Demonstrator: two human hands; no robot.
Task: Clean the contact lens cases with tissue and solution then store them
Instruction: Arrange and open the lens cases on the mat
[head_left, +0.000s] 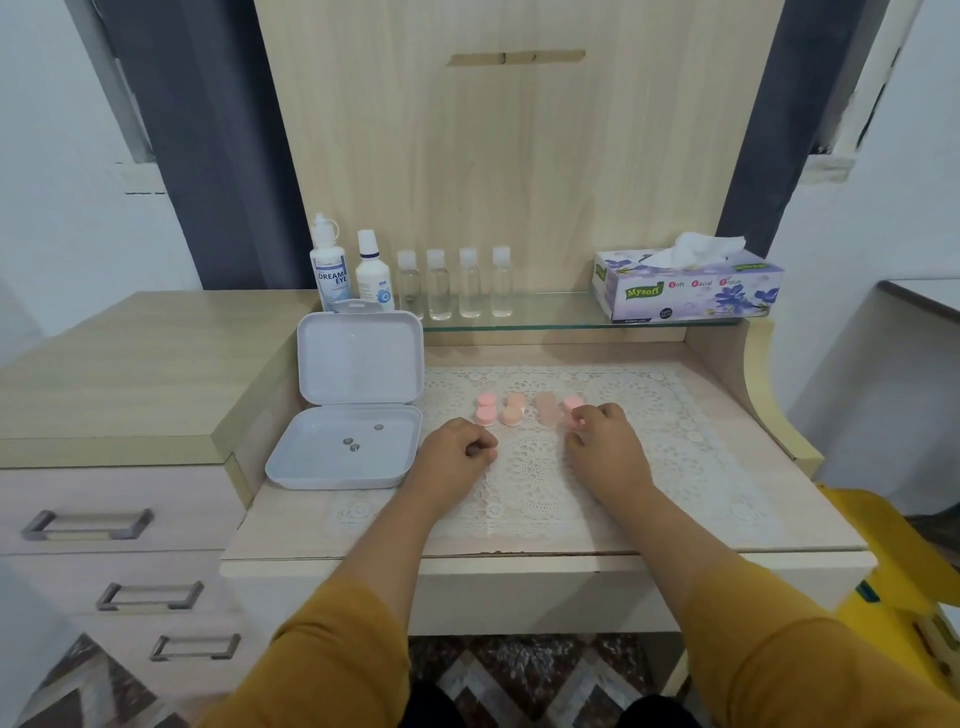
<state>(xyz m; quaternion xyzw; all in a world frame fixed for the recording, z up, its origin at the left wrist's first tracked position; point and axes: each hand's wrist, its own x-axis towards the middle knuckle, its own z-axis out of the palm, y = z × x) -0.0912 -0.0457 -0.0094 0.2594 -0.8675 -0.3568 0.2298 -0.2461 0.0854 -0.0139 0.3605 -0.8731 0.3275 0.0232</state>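
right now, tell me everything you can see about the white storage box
The white storage box looks like matte plastic with rounded corners. It stands open, the hinged lid upright behind the shallow base. Three small round metallic pieces lie in the base. It sits on the desk at the lace mat's left edge; neither hand touches it.

The right hand (602, 436) is covering the near half of the rightmost pink lens case (573, 404); at ten o'clock, the white storage box (358, 358) is hiding the solution bottles' (328, 270) bases.
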